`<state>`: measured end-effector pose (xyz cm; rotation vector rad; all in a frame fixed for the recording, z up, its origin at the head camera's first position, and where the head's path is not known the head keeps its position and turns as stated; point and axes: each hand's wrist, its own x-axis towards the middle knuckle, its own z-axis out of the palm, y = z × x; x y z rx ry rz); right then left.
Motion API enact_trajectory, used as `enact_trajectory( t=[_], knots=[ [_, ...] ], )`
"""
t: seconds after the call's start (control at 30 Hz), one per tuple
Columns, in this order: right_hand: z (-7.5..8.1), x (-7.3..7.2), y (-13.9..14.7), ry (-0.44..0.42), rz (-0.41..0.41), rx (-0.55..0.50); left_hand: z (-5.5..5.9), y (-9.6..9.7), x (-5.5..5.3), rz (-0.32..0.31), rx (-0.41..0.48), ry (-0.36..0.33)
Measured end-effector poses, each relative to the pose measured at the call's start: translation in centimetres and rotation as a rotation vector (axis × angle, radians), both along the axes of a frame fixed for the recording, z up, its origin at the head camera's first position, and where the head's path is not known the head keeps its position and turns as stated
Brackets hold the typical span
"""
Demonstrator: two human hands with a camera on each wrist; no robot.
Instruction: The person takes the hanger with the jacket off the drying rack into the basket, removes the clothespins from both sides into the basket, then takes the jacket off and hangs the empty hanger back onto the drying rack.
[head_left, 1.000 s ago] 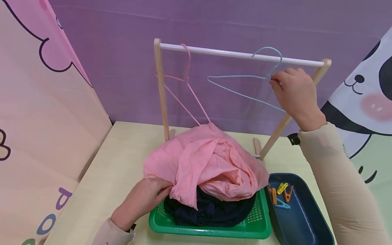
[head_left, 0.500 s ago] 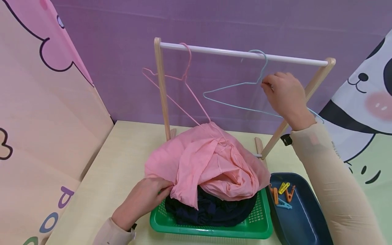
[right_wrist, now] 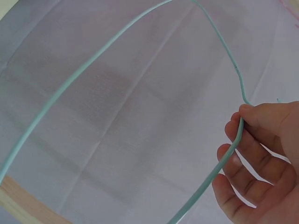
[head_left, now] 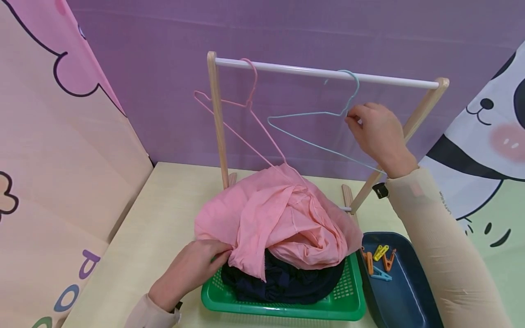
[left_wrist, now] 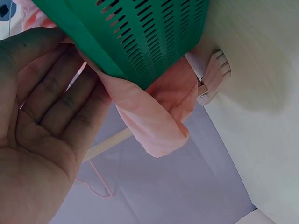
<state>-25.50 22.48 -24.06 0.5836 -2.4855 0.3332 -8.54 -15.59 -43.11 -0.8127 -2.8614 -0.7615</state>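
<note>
My right hand (head_left: 379, 136) pinches a light blue wire hanger (head_left: 301, 115) just below its hook, which lies over the white rail (head_left: 398, 81). In the right wrist view, the thumb and forefinger hold the hanger wire (right_wrist: 93, 53). Low on the left, my left hand (head_left: 193, 269) pinches the edge of a pink zip jacket (head_left: 262, 205). The jacket is bunched over dark navy cloth (head_left: 295, 284) in a green basket (head_left: 283, 310). A pink hanger (head_left: 255, 79) hooks on the rail, its lower part at the jacket. Jacket fabric (left_wrist: 152, 121) droops past the basket's side in the left wrist view.
The rail belongs to a wooden-legged rack (head_left: 219, 123) on a pale table (head_left: 172, 196). To the basket's right stands a dark blue tray (head_left: 410, 291) with several clothes pegs (head_left: 380, 251). A purple backdrop (head_left: 164, 91) hangs behind.
My right hand has moved left and down with the blue hanger. Its hook sits lower on the rail, its tip showing below the bar. The left hand stays on the jacket.
</note>
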Motion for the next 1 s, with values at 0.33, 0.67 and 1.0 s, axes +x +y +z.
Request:
enact_trajectory(
  t=[0.33, 0.67, 1.0],
  knots=[
    [0.0, 0.9, -0.1, -0.014, -0.009, 0.001, -0.4, -1.0, 1.1, 0.094, 0.007, 0.154],
    [-0.3, 5.1, 0.8, -0.103, -0.055, 0.07, -0.9, -2.8, 2.0, 0.212, 0.037, 0.075],
    [-3.4, 12.9, 3.1, -0.129, -0.132, 0.039, -0.8, -3.0, 2.5, 0.303, 0.106, -0.231]
  ],
)
